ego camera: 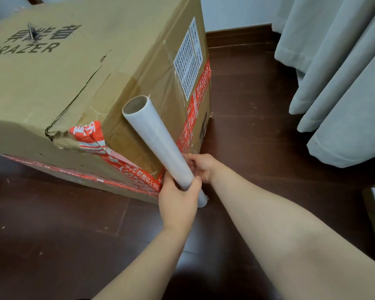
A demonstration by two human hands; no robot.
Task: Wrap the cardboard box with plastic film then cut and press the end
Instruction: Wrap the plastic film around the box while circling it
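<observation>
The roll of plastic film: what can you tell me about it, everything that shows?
The roll of plastic film is a long, whitish cylinder wound on a hollow cardboard core, open at its upper end. It tilts, with its upper end at the side of the cardboard box and its lower end toward the dark floor. The left hand grips it low down; the right hand holds it opposite.

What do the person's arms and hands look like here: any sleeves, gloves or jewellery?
Both arms are bare as far as the frame edge, with no sleeve in view. The left hand and the right hand wear no gloves. No ring, watch or bracelet shows on the sides facing the camera, and there are no markings or bandages.
</observation>
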